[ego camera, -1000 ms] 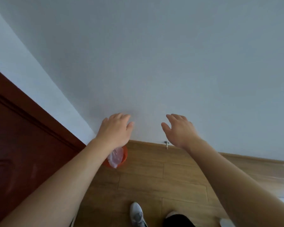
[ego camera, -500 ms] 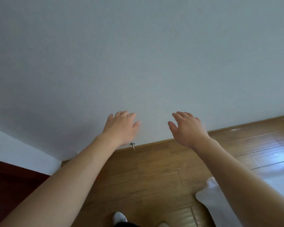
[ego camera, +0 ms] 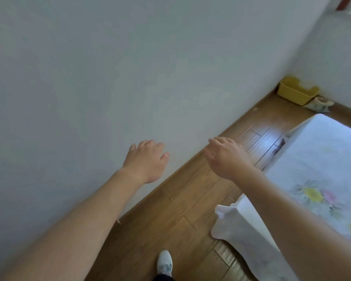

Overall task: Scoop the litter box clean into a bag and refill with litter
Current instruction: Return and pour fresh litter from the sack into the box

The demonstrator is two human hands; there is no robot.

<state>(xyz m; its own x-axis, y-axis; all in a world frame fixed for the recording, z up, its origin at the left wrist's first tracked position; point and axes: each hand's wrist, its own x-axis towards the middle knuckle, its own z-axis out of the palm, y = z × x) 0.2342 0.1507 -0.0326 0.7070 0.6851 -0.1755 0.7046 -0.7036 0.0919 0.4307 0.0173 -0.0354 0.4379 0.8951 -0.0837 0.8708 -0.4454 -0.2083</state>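
Note:
A yellow plastic litter box (ego camera: 296, 91) stands on the floor in the far right corner of the room, against the wall. Beside it on the right lies a small crumpled bag (ego camera: 319, 103). My left hand (ego camera: 145, 161) is held out in front of the grey wall with relaxed fingers and holds nothing. My right hand (ego camera: 226, 157) hovers over the floor by the skirting board, fingers loosely spread, also holding nothing. Both hands are far from the litter box. No scoop is in view.
A bed with a white flowered sheet (ego camera: 320, 163) fills the right side. A strip of wooden floor (ego camera: 190, 199) runs between the bed and the grey wall (ego camera: 109, 78) toward the corner. My white shoe (ego camera: 164, 262) is at the bottom.
The view has swung right: the red door and the orange bin have left the frame, and the bed and the yellow litter box have come into sight. Both hands stay raised and hold nothing.

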